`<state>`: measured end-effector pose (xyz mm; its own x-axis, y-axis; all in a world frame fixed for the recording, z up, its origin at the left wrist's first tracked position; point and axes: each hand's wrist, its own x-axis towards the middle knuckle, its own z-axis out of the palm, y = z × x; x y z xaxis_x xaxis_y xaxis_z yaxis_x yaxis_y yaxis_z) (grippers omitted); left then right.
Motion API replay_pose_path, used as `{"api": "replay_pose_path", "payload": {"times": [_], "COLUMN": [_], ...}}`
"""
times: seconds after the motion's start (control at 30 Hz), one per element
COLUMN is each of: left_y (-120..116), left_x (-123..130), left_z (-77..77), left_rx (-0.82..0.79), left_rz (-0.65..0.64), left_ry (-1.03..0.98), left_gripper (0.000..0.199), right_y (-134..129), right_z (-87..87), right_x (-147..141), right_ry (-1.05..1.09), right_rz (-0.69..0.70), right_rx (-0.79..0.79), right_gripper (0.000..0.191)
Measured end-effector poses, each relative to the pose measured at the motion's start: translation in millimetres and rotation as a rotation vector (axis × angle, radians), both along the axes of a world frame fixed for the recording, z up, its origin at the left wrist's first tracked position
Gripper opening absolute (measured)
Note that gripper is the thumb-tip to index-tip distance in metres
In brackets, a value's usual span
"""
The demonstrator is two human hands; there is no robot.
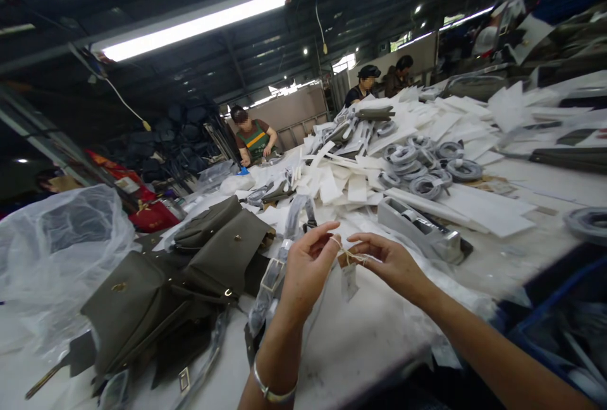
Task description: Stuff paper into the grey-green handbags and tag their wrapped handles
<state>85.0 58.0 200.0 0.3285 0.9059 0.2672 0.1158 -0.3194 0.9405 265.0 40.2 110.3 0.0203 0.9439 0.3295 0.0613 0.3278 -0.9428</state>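
Pale string runs between my two hands, pinched at both ends over the table. My left hand holds one side of it between thumb and fingertips. On the other side, the fingertips of my right hand are closed on the string. A brown tag hangs from the string, with a small clear packet below it. Beside my left wrist lies a plastic-wrapped strap with a buckle. Dark olive bags with flaps and metal fittings lie to the left.
A tape dispenser stands beyond my right hand. Coiled grey straps and white sheets are heaped behind it. Clear plastic bags bulge at the left. A person in a green apron works across the table; others sit farther back.
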Motion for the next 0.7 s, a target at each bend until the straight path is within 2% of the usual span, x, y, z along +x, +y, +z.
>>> {"api": "replay_pose_path", "payload": {"times": [0.17,0.27,0.37,0.5,0.7], "left_y": [-3.7,-3.7,-3.0,-1.9,0.0], "left_x": [4.8,9.2,13.1,16.6,20.7], "left_z": [0.4,0.6,1.3,1.7,2.0], "left_rx": [-0.073,-0.058,0.012,0.095,0.085], "left_rz": [-0.018,-0.023,0.008,0.054,0.046], "left_ry": [-0.116,-0.110,-0.059,-0.005,-0.002], "left_gripper": [0.032,0.033,0.032,0.031,0.032], "right_y": [-9.0,-15.6,-20.3,-23.3,-26.3], "right_z": [2.3,5.5,7.4,7.3,4.2], "right_x": [6.1,7.5,8.6,9.4,11.0], "right_ry": [-0.118,-0.241,-0.319,-0.337,-0.312], "right_rz": [-0.129,-0.186,-0.217,-0.264,-0.291], "right_rx": [0.058,0.120,0.186,0.224,0.190], "right_gripper": [0.034,0.027,0.031,0.027,0.023]}}
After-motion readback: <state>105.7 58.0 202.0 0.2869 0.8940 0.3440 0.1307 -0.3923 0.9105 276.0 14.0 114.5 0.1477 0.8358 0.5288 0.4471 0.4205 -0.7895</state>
